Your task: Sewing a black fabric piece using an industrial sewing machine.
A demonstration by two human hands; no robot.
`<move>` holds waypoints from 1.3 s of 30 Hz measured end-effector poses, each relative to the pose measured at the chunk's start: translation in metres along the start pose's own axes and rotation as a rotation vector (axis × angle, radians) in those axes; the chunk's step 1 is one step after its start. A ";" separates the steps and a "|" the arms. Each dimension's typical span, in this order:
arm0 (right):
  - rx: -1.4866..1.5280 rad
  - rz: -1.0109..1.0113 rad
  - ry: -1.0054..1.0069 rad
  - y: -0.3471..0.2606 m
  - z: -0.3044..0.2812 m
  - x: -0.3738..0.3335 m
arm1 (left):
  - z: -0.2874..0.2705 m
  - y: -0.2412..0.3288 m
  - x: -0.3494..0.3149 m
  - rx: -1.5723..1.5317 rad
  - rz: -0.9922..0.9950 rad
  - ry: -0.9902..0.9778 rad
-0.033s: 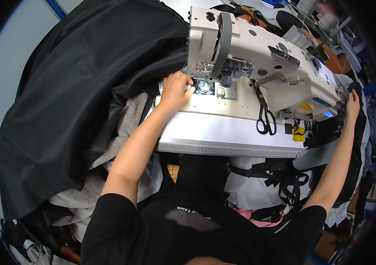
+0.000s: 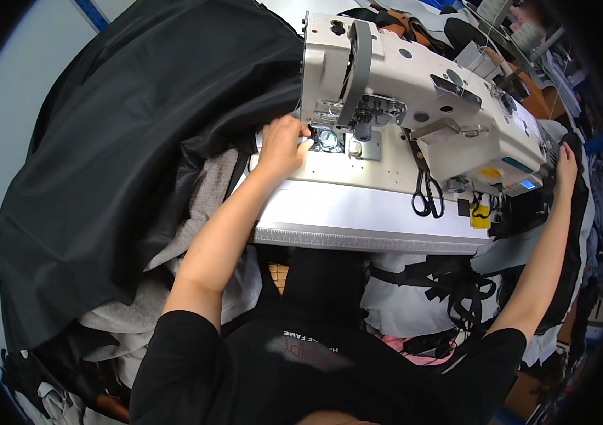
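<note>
A cream sewing machine [image 2: 414, 78] stands on the table before me. My left hand [image 2: 283, 145] is at the left end of its bed, beside the exposed round metal bobbin area [image 2: 327, 140]. Its fingers are bent and close together; what they hold, if anything, is hidden. Far to the right, my right hand [image 2: 566, 170] reaches around the machine's end, its fingers against the dark grey handwheel [image 2: 550, 147]. Black scissors [image 2: 427, 195] lean on the machine, handles downward. Under the needle area, the bed [image 2: 379, 168] is lit.
A large black fabric sheet [image 2: 138, 134] drapes over the left side, with grey fabric [image 2: 209, 191] beneath it. A ruler strip [image 2: 365, 240] runs along the table's front edge. White cloth with black straps [image 2: 422, 290] hangs below. Thread cones [image 2: 526, 35] stand behind the machine.
</note>
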State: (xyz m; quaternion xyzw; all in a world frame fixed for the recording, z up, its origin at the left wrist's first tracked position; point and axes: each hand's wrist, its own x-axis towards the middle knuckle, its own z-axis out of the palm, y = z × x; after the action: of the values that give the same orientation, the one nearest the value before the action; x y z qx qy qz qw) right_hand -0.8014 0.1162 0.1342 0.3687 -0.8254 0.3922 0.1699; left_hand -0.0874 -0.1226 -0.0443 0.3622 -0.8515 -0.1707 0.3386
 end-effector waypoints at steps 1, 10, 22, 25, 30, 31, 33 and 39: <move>-0.036 0.035 -0.053 0.005 0.007 0.012 | -0.002 0.002 0.000 0.010 -0.038 -0.028; -0.176 0.259 -0.406 0.041 0.004 0.065 | -0.001 0.004 0.001 -0.011 -0.070 -0.030; 0.226 0.395 -0.126 0.009 0.002 -0.015 | 0.000 0.004 0.000 0.137 -0.006 -0.010; 0.371 0.392 0.029 0.009 -0.007 -0.033 | 0.003 0.004 0.001 0.110 -0.003 -0.005; 0.522 0.231 0.261 0.013 0.010 -0.081 | 0.006 0.001 0.000 0.142 -0.030 -0.001; 0.620 0.235 0.326 0.005 0.026 -0.098 | 0.003 0.001 0.000 0.155 -0.038 0.003; 0.719 0.234 0.393 -0.004 0.032 -0.108 | 0.000 0.005 0.000 0.171 -0.034 -0.026; 0.232 0.287 -0.060 0.018 -0.008 -0.008 | 0.006 0.009 0.001 0.136 -0.052 -0.043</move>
State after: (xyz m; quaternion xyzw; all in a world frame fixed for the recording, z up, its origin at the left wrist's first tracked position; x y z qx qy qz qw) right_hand -0.8096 0.1341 0.1255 0.2757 -0.8236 0.4937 0.0440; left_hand -0.0966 -0.1169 -0.0435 0.4025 -0.8585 -0.1288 0.2905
